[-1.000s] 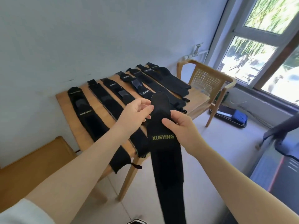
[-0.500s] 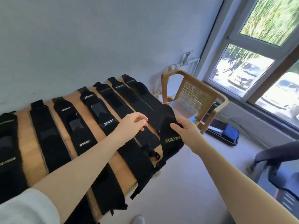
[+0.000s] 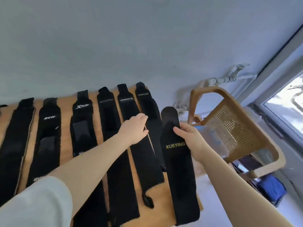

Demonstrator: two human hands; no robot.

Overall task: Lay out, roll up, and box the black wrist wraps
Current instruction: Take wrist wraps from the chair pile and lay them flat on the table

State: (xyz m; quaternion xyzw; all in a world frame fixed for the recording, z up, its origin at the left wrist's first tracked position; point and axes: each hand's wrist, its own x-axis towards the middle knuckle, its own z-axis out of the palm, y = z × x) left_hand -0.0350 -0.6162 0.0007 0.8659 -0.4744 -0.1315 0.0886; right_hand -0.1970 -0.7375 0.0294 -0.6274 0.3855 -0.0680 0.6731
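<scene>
Where right hand (image 3: pixel 190 138) grips — fuzzy black wrap (image 3: pixel 177 163), wooden table (image 3: pixel 162 208)

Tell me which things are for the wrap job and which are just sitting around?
For the job:
- XUEYING wrap held by right hand
- laid-out wraps
- wooden table
- left hand

Just there:
- wicker chair
- blue item
- window

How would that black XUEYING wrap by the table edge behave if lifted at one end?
XUEYING wrap is probably floppy: it lies draped flat along the table. Likely light, since the right hand grips it alone. Its fuzzy surface suggests little slipping.
</scene>
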